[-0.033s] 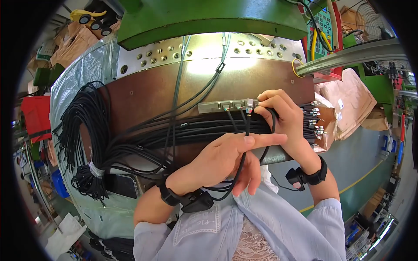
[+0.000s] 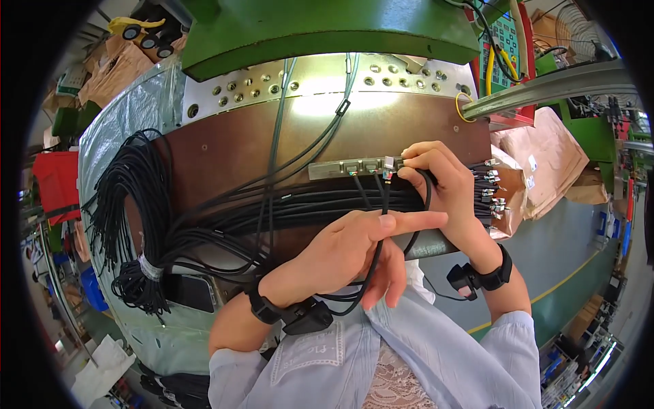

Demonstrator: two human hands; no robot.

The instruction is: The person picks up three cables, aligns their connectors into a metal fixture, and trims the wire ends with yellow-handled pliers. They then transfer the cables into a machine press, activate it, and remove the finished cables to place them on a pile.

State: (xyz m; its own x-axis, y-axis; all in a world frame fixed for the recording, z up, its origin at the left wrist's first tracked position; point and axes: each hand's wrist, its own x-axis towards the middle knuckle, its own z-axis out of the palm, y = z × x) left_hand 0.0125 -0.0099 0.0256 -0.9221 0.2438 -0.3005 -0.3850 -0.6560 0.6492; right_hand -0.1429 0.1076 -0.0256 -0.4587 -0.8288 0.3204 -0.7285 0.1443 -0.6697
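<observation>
A narrow metal fixture strip (image 2: 327, 170) lies on the brown board, with small cable connectors seated along it. One metal-ended connector (image 2: 388, 163) with coloured wires stands at its right part. Thumb and forefinger of my right hand (image 2: 446, 180) pinch a black cable (image 2: 427, 194) at the strip's right end; its tip is hidden by the fingers. Nearer to me, my left hand (image 2: 351, 245) is open, forefinger stretched to the right and lower fingers hanging loosely. Another black cable (image 2: 377, 262) runs down from the connector, passing behind the forefinger and across the lower fingers.
A thick bundle of black cables (image 2: 136, 184) hangs over the board's left side, above a dark phone (image 2: 191, 292). Cable ends with metal plugs (image 2: 496, 187) stick out at the right. Overhead is a green machine head (image 2: 334, 41); a metal rail (image 2: 545, 88) reaches in from the right.
</observation>
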